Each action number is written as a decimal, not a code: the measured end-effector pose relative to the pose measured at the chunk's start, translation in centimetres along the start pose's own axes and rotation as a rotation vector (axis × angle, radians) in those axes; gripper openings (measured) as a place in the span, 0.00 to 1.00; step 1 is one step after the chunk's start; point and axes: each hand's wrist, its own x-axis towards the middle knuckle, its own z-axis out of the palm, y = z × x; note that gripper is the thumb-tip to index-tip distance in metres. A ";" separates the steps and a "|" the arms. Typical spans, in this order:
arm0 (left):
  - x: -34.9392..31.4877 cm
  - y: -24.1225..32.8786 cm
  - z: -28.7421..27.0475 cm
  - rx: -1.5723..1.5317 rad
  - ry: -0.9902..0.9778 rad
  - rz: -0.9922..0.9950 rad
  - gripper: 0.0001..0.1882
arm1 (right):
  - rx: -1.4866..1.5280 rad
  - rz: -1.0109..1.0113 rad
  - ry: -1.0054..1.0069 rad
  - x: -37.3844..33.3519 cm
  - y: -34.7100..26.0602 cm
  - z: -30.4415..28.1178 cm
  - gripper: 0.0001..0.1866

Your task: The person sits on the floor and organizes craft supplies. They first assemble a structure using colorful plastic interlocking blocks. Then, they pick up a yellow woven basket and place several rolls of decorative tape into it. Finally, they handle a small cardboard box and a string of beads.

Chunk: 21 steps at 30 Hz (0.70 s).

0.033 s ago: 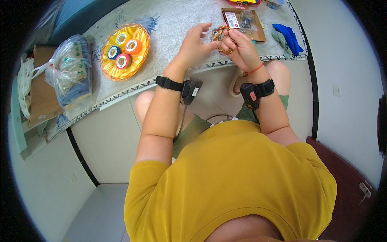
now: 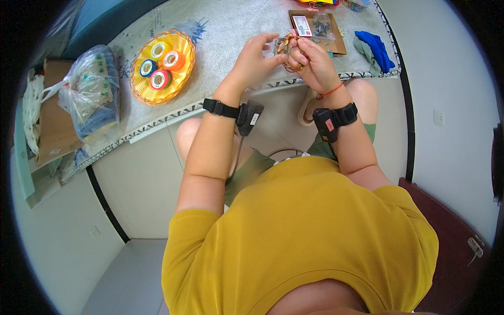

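Observation:
A bundle of multicoloured cord (image 2: 283,46), looped in red, yellow and green tones, is held up over the table's front edge. My right hand (image 2: 315,60) is closed round its right side, fingers curled and thumb on top. My left hand (image 2: 256,59) faces it from the left, fingers spread and bent. Its thumb tip reaches the cord's near side; I cannot tell whether it touches. Part of the cord is hidden behind the right fingers. Each wrist wears a black strap with a small box, and a thin red string rings the right wrist.
On the left of the table, a yellow woven basket (image 2: 137,86) holds several coloured spools. Beyond it stands a tied plastic bag (image 2: 94,89). A shallow cardboard tray (image 2: 340,48) with small packets lies behind my right hand, and blue cloth (image 2: 379,51) is at the right corner.
The fingers of my left hand have shifted very slightly near the cord bundle. My right hand keeps its grip, and everything else looks the same.

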 end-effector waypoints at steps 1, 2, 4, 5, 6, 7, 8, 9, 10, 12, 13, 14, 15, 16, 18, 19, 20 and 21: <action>-0.1 -0.1 0.0 0.021 -0.040 0.007 0.13 | -0.009 0.017 0.003 -0.1 0.0 0.1 0.12; -0.1 -0.3 -0.2 -0.044 -0.078 -0.076 0.12 | -0.006 0.040 -0.027 -0.1 0.0 -0.1 0.12; 0.4 -0.1 -0.6 -0.176 -0.156 -0.236 0.11 | -0.001 0.078 -0.087 -0.1 -0.3 -0.8 0.12; 0.4 0.0 -0.8 -0.281 -0.102 -0.281 0.10 | 0.008 0.088 -0.074 -0.2 -0.4 -1.2 0.12; 0.5 0.5 -1.0 -0.388 -0.050 -0.327 0.09 | 0.017 0.097 -0.059 -0.3 -0.5 -1.5 0.11; 0.5 0.7 -1.1 -0.494 0.003 -0.373 0.09 | 0.027 0.107 -0.044 -0.3 -0.5 -1.7 0.11; 0.5 0.7 -1.3 -0.540 0.006 -0.405 0.09 | -0.020 0.080 0.023 -0.2 -0.2 -1.9 0.10; 0.5 0.6 -1.5 -0.584 0.011 -0.437 0.09 | -0.065 0.053 0.087 -0.1 0.0 -1.6 0.10; 0.5 0.6 -1.8 -0.628 0.016 -0.469 0.09 | -0.111 0.027 0.151 0.1 0.3 -1.3 0.10; 0.6 0.6 -2.3 -0.671 0.045 -0.503 0.08 | -0.115 -0.002 0.234 0.2 0.5 -0.1 0.10; 0.6 0.6 -2.4 -0.693 0.060 -0.519 0.08 | -0.118 -0.016 0.275 0.2 0.5 0.4 0.10; 0.5 0.5 -2.5 -0.696 0.072 -0.513 0.08 | -0.095 -0.028 0.255 0.2 0.5 0.1 0.10; 0.5 0.4 -2.5 -0.701 0.084 -0.506 0.09 | -0.074 -0.040 0.234 0.1 0.3 -0.2 0.10; 0.5 0.4 -2.6 -0.705 0.096 -0.498 0.10 | -0.053 -0.052 0.214 0.0 0.2 -0.4 0.10; 0.4 0.4 -2.8 -0.697 0.103 -0.497 0.10 | -0.023 -0.041 0.184 -0.4 -0.2 -0.1 0.10; 0.4 0.3 -2.9 -0.692 0.107 -0.497 0.10 | -0.008 -0.034 0.169 -0.5 -0.4 0.1 0.11; 0.4 0.1 -2.9 -0.706 0.097 -0.493 0.10 | -0.010 -0.017 0.148 -0.5 -0.4 -0.2 0.10; 0.4 0.0 -2.9 -0.721 0.085 -0.488 0.10 | -0.012 0.000 0.129 -0.6 -0.6 -0.7 0.10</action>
